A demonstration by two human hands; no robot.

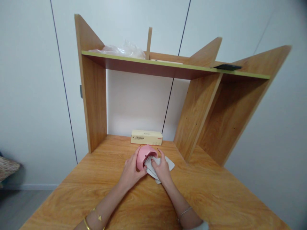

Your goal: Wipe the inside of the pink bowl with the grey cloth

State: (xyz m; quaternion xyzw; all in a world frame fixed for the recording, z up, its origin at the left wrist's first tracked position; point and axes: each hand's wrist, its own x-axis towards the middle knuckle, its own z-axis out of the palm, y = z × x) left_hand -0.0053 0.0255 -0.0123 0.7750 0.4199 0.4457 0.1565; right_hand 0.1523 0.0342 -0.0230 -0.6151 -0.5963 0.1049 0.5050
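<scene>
Left hand [131, 171] grip around pink bowl [144, 156], right hand [162, 169] clamped on white cloth [168, 164] inside it.

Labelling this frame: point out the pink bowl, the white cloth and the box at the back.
pink bowl [141, 158]: head view, on its outer side wall.
white cloth [169, 165]: head view, on the corner right of the hand.
box [146, 137]: head view, on its front face.
</scene>
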